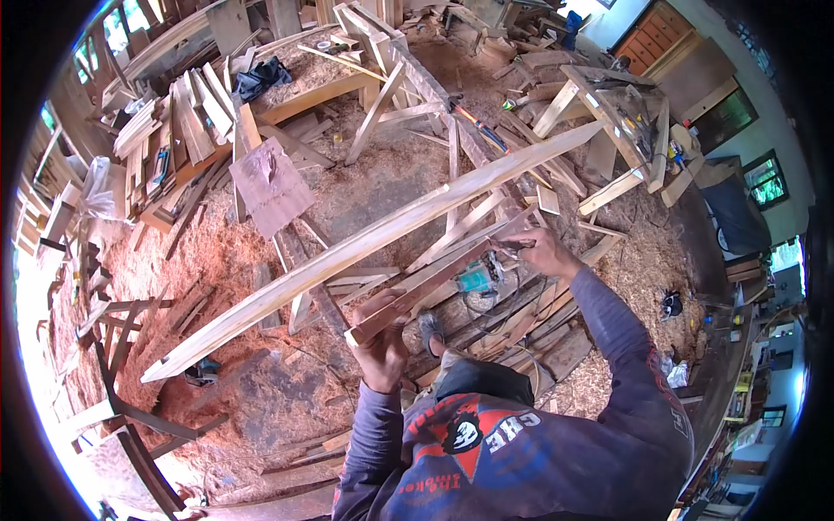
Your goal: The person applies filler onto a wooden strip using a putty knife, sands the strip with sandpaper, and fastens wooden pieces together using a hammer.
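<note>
Short wooden board, on the worker's side of a long pale beam.
From left: the left hand, some fingers hidden, curls round the board's near end; a teal tool lies partly covered; the right hand pinches a dark object, indistinct, by the far end.

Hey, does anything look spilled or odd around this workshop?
Yes: loose reddish wood shavings lie spread thickly across the picture's left side, like unswept waste. The held reddish-brown wooden bar shows no obvious damage.
</note>
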`<state>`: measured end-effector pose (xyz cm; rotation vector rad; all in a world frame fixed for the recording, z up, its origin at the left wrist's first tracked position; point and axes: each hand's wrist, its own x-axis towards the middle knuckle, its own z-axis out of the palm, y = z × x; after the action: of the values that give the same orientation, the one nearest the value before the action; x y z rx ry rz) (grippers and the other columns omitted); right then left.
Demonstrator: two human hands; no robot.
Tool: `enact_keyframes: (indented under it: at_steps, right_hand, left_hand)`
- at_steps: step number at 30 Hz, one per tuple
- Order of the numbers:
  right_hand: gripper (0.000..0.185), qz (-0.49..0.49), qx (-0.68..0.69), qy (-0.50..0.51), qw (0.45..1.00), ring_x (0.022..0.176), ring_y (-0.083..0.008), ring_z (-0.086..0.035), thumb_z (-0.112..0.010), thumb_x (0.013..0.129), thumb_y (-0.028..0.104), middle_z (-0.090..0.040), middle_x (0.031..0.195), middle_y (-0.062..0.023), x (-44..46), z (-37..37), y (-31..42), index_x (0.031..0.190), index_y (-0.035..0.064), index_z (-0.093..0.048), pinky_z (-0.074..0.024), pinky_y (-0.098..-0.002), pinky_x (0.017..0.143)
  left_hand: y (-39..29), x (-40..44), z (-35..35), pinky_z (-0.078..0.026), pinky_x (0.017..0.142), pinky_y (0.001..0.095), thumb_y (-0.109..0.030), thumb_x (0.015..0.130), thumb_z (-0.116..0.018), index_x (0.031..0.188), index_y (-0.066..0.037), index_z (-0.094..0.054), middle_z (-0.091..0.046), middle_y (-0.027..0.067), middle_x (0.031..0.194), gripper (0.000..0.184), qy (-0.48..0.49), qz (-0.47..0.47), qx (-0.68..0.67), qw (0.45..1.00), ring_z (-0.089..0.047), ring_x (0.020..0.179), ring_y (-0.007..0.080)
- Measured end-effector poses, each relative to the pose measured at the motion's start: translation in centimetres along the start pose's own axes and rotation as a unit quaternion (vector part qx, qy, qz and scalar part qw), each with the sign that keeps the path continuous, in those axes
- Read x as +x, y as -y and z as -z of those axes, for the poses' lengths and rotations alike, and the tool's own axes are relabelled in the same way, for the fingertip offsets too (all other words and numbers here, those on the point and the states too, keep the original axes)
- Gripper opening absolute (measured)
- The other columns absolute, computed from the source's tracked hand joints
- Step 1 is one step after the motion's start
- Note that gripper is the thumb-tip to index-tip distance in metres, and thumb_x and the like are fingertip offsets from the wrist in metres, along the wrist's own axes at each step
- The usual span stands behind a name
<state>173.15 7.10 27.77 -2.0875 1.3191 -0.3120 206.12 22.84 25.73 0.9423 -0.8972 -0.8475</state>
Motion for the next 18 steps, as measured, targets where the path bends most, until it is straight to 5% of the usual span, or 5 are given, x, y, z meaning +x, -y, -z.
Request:
enact_keyframes:
  at_steps: [3,6,15,18]
  right_hand:
    - [0.035,0.028,-0.051,-0.005,0.998,0.105,-0.0264,-0.069,-0.069,0.085,0.013,-0.072,0.114,-0.0178,-0.2,-0.7,1.2,0.119,0.0051,-0.072,-0.0501,-0.0342,0.098]
    - [0.034,-0.027,0.064,0.014,0.997,0.103,-0.02,-0.069,-0.069,0.089,0.016,-0.072,0.116,-0.0171,-0.6,-0.3,4.0,0.12,0.0015,-0.07,-0.0528,-0.032,0.092]
    - [0.036,-0.006,0.077,0.005,0.997,0.108,-0.0218,-0.069,-0.069,0.088,0.014,-0.072,0.118,-0.0174,-2.4,-0.5,9.4,0.121,0.0005,-0.069,-0.051,-0.0328,0.097]
    - [0.035,-0.011,0.06,0.011,0.998,0.11,-0.0243,-0.068,-0.068,0.086,0.011,-0.071,0.119,-0.0177,-2.8,-1.0,9.8,0.12,0.0008,-0.07,-0.0504,-0.0342,0.098]
  left_hand:
    - [0.2,0.1,0.2,-0.053,0.091,0.0337,0.004,0.09,-0.068,0.109,0.002,-0.063,-0.068,0.0162,0.114,0.019,0.004,-0.011,-0.02,1.0,-0.065,0.107,0.023]
    - [0.2,-0.1,0.3,-0.053,0.09,0.0333,0.005,0.091,-0.066,0.109,0.003,-0.063,-0.069,0.0152,0.113,0.019,0.006,0.011,-0.018,1.0,-0.066,0.105,0.0221]
    - [-0.1,-0.1,0.4,-0.054,0.087,0.0327,0.005,0.092,-0.062,0.108,0.004,-0.066,-0.07,0.0143,0.11,0.016,0.045,-0.03,0.035,0.998,-0.067,0.102,0.0217]
    - [-0.9,-0.1,0.2,-0.055,0.084,0.0327,0.006,0.091,-0.062,0.105,0.002,-0.067,-0.071,0.0141,0.107,0.015,0.019,0.037,-0.022,0.999,-0.069,0.098,0.0222]
